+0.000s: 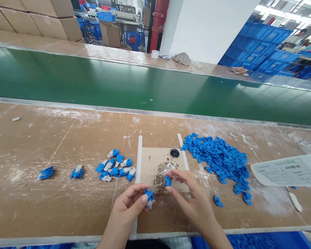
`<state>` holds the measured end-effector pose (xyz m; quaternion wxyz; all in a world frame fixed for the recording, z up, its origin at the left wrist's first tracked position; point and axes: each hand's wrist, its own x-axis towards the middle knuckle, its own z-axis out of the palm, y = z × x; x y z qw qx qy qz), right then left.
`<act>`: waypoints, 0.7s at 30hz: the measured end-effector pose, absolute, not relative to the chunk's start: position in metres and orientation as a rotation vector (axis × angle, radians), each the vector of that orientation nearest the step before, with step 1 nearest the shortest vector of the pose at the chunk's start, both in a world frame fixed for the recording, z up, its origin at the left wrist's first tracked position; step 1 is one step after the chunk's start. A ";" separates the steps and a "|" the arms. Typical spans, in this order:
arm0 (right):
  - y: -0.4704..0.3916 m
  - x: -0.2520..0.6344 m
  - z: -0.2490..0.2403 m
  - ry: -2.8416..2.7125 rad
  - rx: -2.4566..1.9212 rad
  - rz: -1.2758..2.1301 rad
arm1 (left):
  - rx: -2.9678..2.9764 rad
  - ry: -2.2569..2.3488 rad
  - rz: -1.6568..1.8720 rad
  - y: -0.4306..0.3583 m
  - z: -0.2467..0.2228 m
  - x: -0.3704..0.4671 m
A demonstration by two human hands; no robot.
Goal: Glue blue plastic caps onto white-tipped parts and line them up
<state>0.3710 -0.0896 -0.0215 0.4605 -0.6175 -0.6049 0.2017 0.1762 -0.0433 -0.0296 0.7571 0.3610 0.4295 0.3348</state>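
Note:
My left hand pinches a small blue-and-white plastic part between thumb and fingers. Just to its right, my right hand grips a curved blue plastic piece between thumb and forefinger, above a stained cardboard mat. Beyond those fingertips a small whitish piece shows, partly hidden. On the mat's far side lies a black round disc. A large pile of loose blue pieces spreads to the right, with a single blue piece apart from it. Several blue-and-white parts cluster to the left.
White strips flank the mat. A printed white plastic sheet and a pale flat tool lie at the right. Across the bench runs a green conveyor belt. Below the front edge stands a blue bin. Cartons are stacked far left.

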 end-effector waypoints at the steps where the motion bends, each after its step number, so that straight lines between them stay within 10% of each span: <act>1: -0.094 0.367 -0.021 -1.371 -1.467 0.586 | 0.763 0.928 0.727 -0.044 -0.028 0.180; 10: -0.116 0.341 -0.023 -0.779 -1.145 1.133 | 0.667 0.774 0.690 -0.051 -0.014 0.195; 21: -0.117 0.329 -0.024 -1.172 -1.403 0.666 | 0.717 0.787 0.690 -0.054 -0.017 0.196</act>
